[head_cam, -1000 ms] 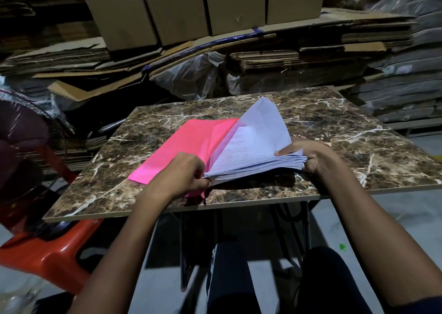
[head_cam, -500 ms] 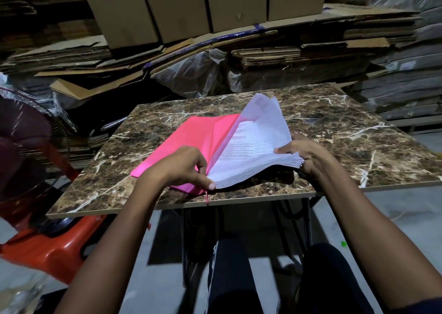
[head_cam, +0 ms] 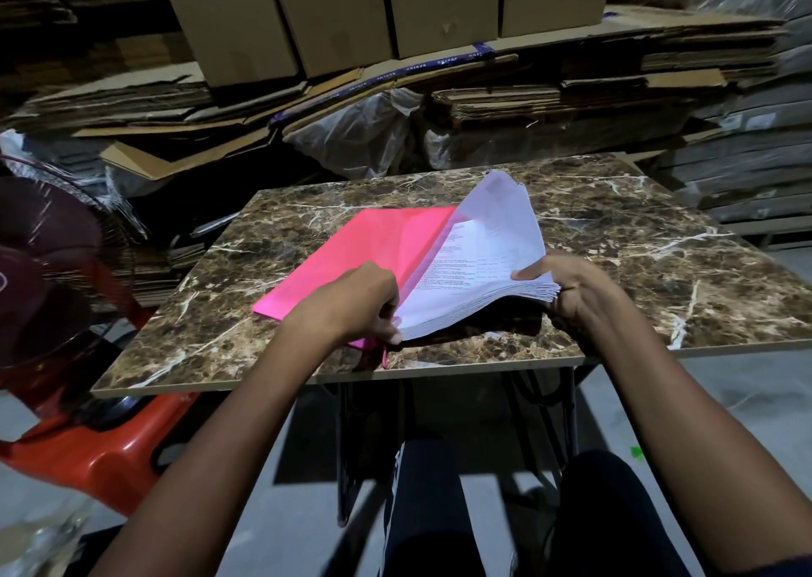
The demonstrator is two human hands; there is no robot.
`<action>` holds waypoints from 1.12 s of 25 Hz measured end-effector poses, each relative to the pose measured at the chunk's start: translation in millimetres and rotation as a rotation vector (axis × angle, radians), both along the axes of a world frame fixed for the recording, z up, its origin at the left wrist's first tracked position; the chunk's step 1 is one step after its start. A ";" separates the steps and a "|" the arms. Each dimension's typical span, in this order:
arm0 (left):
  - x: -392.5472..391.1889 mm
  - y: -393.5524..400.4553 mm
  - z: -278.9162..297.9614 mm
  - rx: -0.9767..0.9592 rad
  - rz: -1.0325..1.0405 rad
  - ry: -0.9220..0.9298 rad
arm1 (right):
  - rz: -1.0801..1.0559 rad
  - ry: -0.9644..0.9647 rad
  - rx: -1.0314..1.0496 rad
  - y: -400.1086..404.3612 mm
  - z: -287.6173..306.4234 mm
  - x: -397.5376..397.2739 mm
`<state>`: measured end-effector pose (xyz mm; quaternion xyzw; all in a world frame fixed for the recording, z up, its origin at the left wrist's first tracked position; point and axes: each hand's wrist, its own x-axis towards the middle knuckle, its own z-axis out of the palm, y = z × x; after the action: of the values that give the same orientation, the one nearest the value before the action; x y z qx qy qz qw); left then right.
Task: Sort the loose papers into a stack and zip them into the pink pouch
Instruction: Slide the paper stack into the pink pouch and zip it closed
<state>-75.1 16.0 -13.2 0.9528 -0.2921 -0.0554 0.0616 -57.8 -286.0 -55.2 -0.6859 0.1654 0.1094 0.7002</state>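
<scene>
head view: your left hand (head_cam: 351,302) is curled at the near left corner of the stack of papers (head_cam: 476,269), its fingertips (head_cam: 392,335) pinching that corner right beside the near end of the pink pouch (head_cam: 351,264). whether they also catch the pouch edge you cannot tell from here. your right hand (head_cam: 569,288) grips the right side of the stack, thumb on top and fingers curled beneath, holding it tilted and lifted off the marble-patterned table (head_cam: 659,269). the top sheets fan upward, their far corner standing high over the table's middle, and printed lines show on the exposed page. the left edge of the stack sits against or inside the pouch's long open side; the upper pink layer overlaps the paper edge there, but how far the sheets are in is not clear. the pouch lies flat on the table, running diagonally from near left to far middle, with a small pink tab (head_cam: 385,359) hanging at its near corner by the table's front edge. left of the table stands a fan (head_cam: 48,269) wrapped in plastic, on an orange plastic stool (head_cam: 101,449). beyond the table are piles of flattened cardboard (head_cam: 527,97), upright cardboard boxes (head_cam: 351,9) on top, and clear plastic bags (head_cam: 351,137). your knees in dark trousers (head_cam: 615,510) show under the table.
</scene>
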 end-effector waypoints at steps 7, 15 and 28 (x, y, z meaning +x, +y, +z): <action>2.8 11.9 -6.4 -0.030 0.087 -0.136 | -0.098 -0.050 0.029 9.4 -7.9 -3.3; 10.5 28.6 -12.7 -0.391 0.152 -0.049 | -0.170 -0.055 0.078 9.2 -6.9 -5.3; 4.0 46.9 -30.4 -0.622 0.164 -0.105 | -0.246 -0.098 0.205 14.2 -2.7 -12.2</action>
<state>-71.0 62.9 -43.6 0.9103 -0.2199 0.0910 0.3387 -70.1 -271.9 -57.8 -0.5899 0.2018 0.0057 0.7818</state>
